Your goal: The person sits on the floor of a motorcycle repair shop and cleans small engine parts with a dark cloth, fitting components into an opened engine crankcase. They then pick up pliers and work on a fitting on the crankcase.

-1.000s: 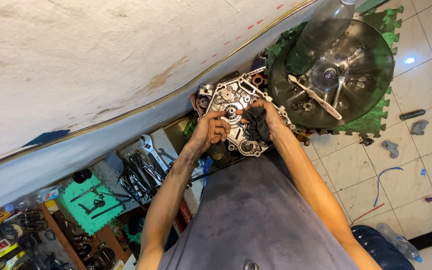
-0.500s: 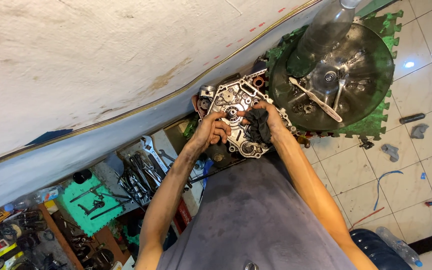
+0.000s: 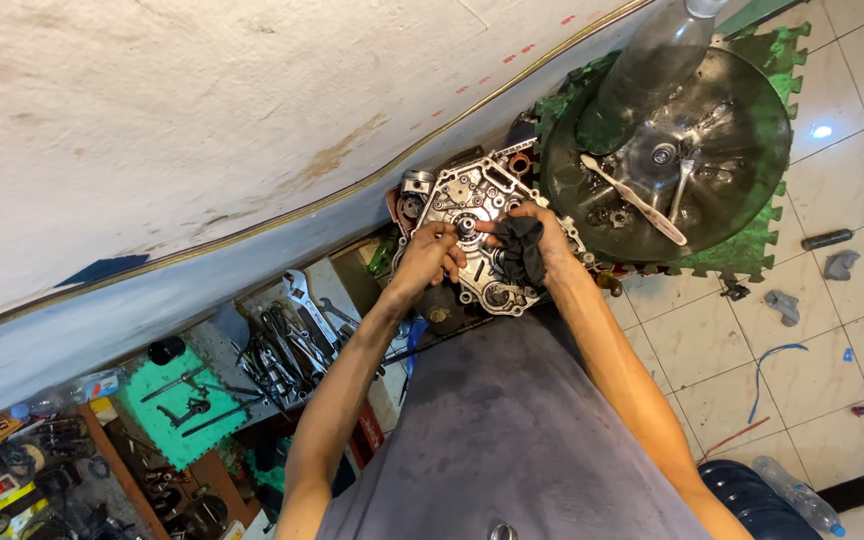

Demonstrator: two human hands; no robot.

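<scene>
The left hand (image 3: 430,255) has crept closer to the right hand (image 3: 542,238) over the engine case (image 3: 472,200).
</scene>
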